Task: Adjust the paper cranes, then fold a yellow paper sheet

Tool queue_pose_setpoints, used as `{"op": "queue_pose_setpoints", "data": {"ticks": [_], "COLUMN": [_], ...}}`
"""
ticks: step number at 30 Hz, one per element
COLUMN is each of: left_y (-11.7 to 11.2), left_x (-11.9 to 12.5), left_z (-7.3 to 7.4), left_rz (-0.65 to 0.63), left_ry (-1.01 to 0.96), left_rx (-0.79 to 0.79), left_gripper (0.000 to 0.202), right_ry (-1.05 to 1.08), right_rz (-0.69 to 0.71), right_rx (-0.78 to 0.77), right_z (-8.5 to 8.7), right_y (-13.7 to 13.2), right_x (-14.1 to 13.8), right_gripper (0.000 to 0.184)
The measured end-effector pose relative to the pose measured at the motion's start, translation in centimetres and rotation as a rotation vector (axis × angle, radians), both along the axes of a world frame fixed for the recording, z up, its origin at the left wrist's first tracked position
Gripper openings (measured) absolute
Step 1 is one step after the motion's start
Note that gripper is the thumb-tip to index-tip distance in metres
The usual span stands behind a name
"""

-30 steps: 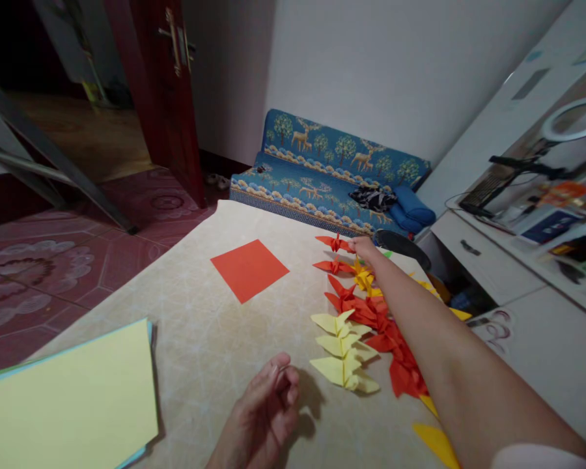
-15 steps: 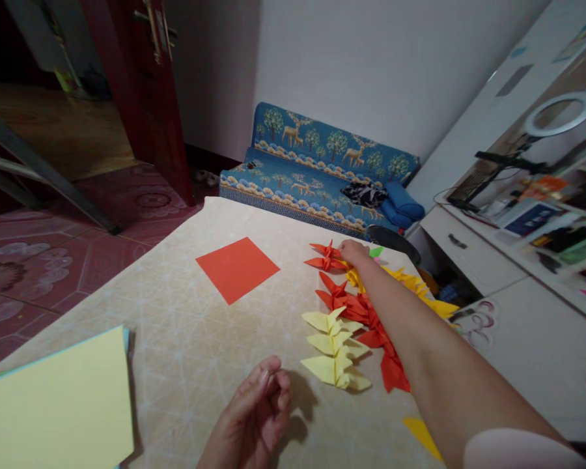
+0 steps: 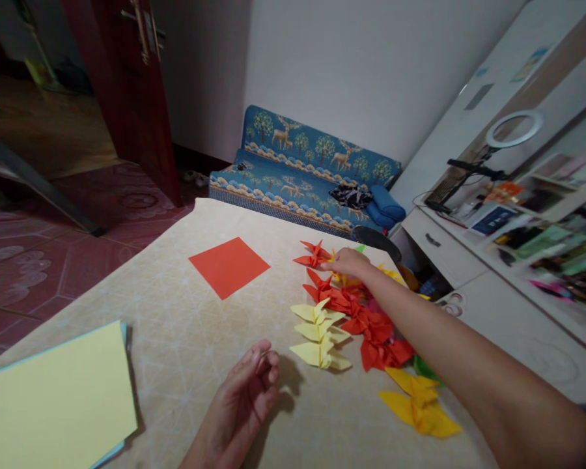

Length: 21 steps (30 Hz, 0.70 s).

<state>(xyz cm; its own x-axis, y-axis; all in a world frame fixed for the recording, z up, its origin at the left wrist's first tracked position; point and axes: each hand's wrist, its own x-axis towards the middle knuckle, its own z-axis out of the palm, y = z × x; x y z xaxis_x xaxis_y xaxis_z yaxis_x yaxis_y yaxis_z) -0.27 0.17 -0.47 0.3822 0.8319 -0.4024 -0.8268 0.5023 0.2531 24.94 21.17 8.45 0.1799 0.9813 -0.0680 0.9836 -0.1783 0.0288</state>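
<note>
My right hand [image 3: 350, 263] reaches across the table, its fingers drawn together at the near side of a red folded paper crane [image 3: 314, 255]; the fingertips are partly hidden. Below it more red cranes [image 3: 366, 319] lie overlapping, some under my forearm. Pale yellow cranes [image 3: 321, 335] form a row to their left. An orange-yellow crane [image 3: 422, 404] lies nearest me on the right. My left hand [image 3: 251, 397] hovers palm-in over the tabletop, fingers loosely curled with nothing visible in them. A flat red paper square [image 3: 229, 267] lies ahead of it.
A stack of yellow and blue paper sheets [image 3: 53, 397] sits at the table's [image 3: 166, 365] left corner. Beyond the far edge stand a blue patterned sofa [image 3: 297, 176] and a dark round seat [image 3: 377, 242]. A white cabinet [image 3: 512, 312] is close on the right; a red door [image 3: 127, 98] stands at left.
The view has shifted slightly, so the scene sits further left. My right hand has drawn a little toward me beside the red crane. More of the near orange-yellow crane shows. My left hand stays similarly curled.
</note>
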Motion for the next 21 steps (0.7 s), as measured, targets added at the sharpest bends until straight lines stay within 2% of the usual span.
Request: {"op": "queue_pose_setpoints", "data": {"ticks": [5, 10, 13, 18, 21], "left_y": [0.1, 0.2, 0.2, 0.1, 0.2], "left_x": [0.0, 0.1, 0.1, -0.1, 0.0], "left_z": [-0.1, 0.1, 0.1, -0.1, 0.0], "left_rz": [0.0, 0.01, 0.009, 0.005, 0.009], "left_ry": [-0.014, -0.008, -0.009, -0.004, 0.016], "left_rx": [0.023, 0.053, 0.065, 0.094, 0.121], "left_gripper": [0.013, 0.015, 0.015, 0.017, 0.02], "right_ry": [-0.023, -0.09, -0.114, -0.12, -0.134], "right_rz": [0.023, 0.022, -0.007, -0.042, 0.002], "right_rx": [-0.02, 0.103, 0.085, 0.099, 0.216], "right_z": [-0.4, 0.5, 0.5, -0.4, 0.5], "right_y": [-2.3, -3.2, -3.5, -4.1, -5.1], "right_x": [-1.5, -2.3, -2.5, -2.9, -3.7], "right_gripper": [0.022, 0.032, 0.039, 0.019, 0.018]}}
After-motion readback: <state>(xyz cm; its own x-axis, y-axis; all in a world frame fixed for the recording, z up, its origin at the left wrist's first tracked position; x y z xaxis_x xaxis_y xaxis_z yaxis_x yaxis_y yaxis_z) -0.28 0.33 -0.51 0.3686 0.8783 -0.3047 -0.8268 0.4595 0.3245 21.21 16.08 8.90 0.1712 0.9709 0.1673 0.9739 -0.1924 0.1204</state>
